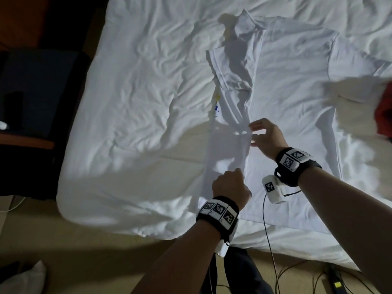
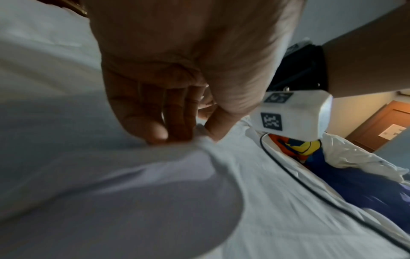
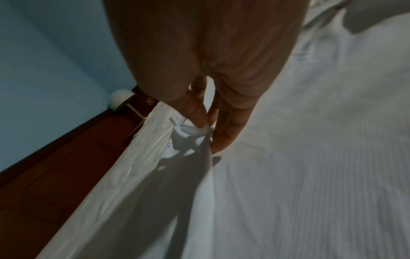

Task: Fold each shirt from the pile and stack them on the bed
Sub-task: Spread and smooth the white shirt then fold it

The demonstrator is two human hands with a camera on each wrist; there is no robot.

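Both hands, left hand [image 1: 230, 185] and right hand [image 1: 266, 137], pinch the folded-over side edge of the white shirt [image 1: 286, 107] spread on the bed [image 1: 127, 102]; soft, limp cloth, best gripped along that edge.

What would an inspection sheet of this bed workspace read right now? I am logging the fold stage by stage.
Surface: white rumpled bed sheet, shadowed in places.
Job's things: white collared polo shirt spread flat, its left side strip folded inward over the body.
Clutter: red garment at the right edge; colourful orange, yellow and blue clothes further along the bed.
Grips: left hand pinches the folded edge near the hem; right hand pinches it higher up.
Cables: thin black cable hanging from the right wrist camera, more on the floor.
Surroundings: beige floor, dark furniture on the left.
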